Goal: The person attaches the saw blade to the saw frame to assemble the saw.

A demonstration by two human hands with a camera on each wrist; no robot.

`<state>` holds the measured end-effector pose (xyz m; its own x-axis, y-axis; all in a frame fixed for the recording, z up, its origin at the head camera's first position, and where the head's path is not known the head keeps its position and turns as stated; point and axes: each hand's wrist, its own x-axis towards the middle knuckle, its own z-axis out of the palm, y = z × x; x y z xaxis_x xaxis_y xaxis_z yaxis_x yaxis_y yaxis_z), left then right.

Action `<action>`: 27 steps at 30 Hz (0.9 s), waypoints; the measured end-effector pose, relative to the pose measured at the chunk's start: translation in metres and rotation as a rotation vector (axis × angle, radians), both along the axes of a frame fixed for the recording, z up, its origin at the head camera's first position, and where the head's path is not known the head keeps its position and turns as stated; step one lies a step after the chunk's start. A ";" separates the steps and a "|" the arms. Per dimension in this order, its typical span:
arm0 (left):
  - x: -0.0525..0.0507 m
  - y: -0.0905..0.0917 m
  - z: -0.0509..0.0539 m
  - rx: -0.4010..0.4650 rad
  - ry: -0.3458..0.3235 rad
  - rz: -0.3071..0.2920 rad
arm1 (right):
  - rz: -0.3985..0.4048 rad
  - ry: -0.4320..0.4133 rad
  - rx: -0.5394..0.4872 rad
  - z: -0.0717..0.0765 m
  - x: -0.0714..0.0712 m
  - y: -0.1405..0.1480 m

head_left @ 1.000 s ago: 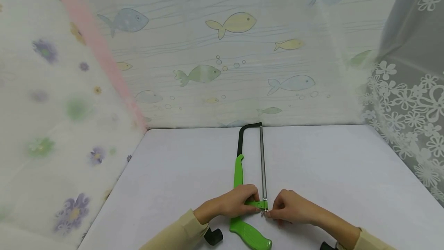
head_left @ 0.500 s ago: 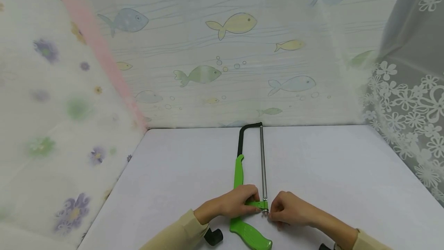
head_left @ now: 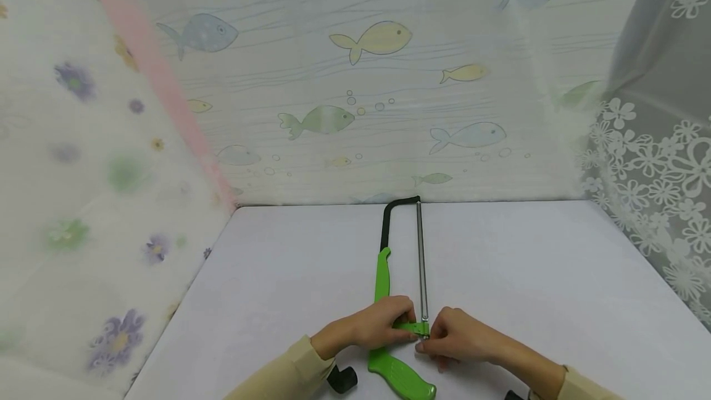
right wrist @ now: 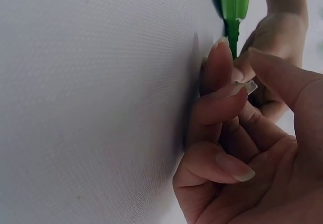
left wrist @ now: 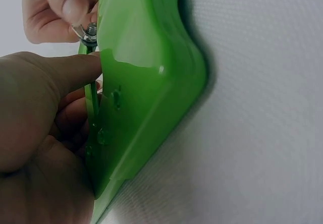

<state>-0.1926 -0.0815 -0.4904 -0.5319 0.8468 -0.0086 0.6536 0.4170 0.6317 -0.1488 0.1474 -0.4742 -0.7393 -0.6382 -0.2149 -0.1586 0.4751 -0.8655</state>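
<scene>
A hacksaw (head_left: 402, 376) with a green handle and a black front frame lies flat, its blade side (head_left: 421, 258) to the right. My left hand (head_left: 380, 323) grips the short green arm at the near end of the blade. In the left wrist view, a threaded bolt (left wrist: 91, 30) sticks out past this arm with a shiny metal wing nut (left wrist: 78, 32) on it. My right hand (head_left: 466, 335) is at this nut, thumb and bent fingers around it. The right wrist view shows its other fingers (right wrist: 214, 164) curled; the nut is largely hidden there.
The saw rests on a white table (head_left: 289, 258). A fish-print curtain (head_left: 383, 97) hangs along its back edge, a flowered sheet (head_left: 72, 202) on the left, and a grey lace cloth (head_left: 661, 159) on the right. Black bands (head_left: 342, 379) sit at the wrists.
The right hand drew slightly back to the right from the wing nut, then moved in again, its thumb now nearer the bolt end. The left hand and the hacksaw have stayed still.
</scene>
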 end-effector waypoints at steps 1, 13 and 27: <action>0.000 0.000 0.000 -0.002 -0.001 -0.001 | -0.001 -0.005 -0.001 0.000 0.000 0.000; 0.000 0.000 -0.003 0.004 0.021 -0.010 | -0.026 0.013 0.016 0.002 0.001 0.001; 0.000 0.001 -0.002 -0.004 0.028 0.002 | -0.040 0.054 0.043 0.005 0.001 0.009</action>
<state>-0.1921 -0.0810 -0.4925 -0.5340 0.8455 0.0033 0.6701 0.4209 0.6114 -0.1483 0.1565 -0.4691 -0.7755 -0.5987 -0.2005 -0.1845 0.5186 -0.8349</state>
